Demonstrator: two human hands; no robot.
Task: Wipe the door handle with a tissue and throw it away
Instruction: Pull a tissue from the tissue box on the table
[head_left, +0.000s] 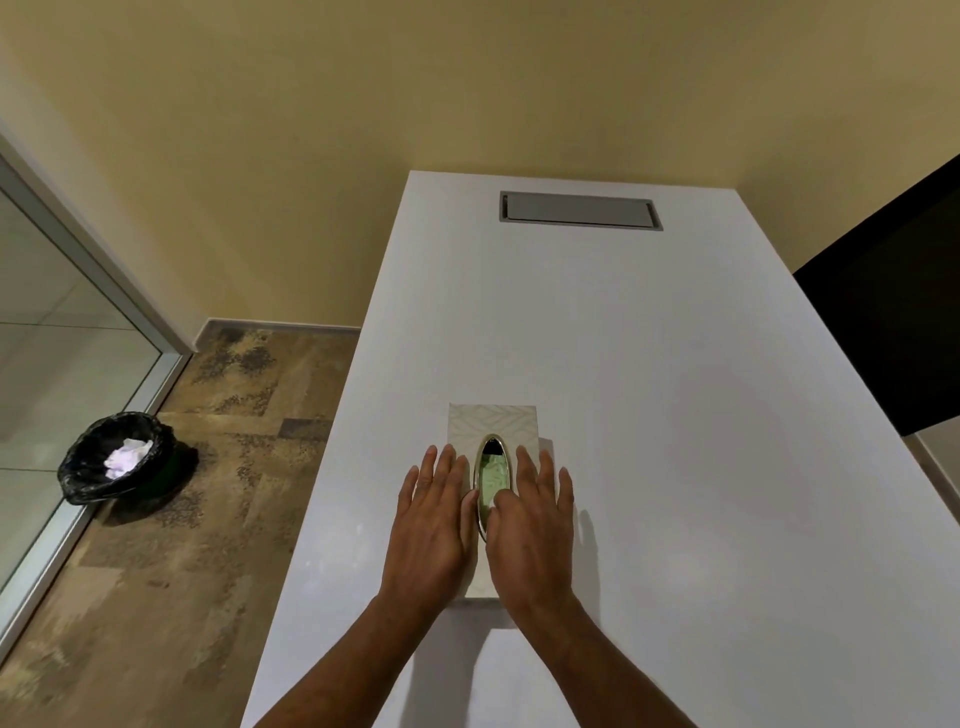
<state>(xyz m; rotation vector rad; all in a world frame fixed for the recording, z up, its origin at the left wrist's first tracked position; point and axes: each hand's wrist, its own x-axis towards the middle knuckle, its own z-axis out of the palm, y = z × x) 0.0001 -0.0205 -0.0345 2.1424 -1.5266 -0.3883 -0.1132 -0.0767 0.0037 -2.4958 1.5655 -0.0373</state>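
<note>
A pale patterned tissue box with a gold-rimmed oval slot lies on the white table. A tissue shows inside the slot. My left hand lies flat on the box's left side, fingers spread. On the right side of the box rests my right hand, its thumb at the slot on the tissue. A black-lined waste bin with crumpled tissues in it stands on the floor to the left. No door handle is in view.
A grey cable hatch is set into the table's far end. A dark screen stands at the right edge. A glass panel with a metal frame runs along the left, beside the brown floor.
</note>
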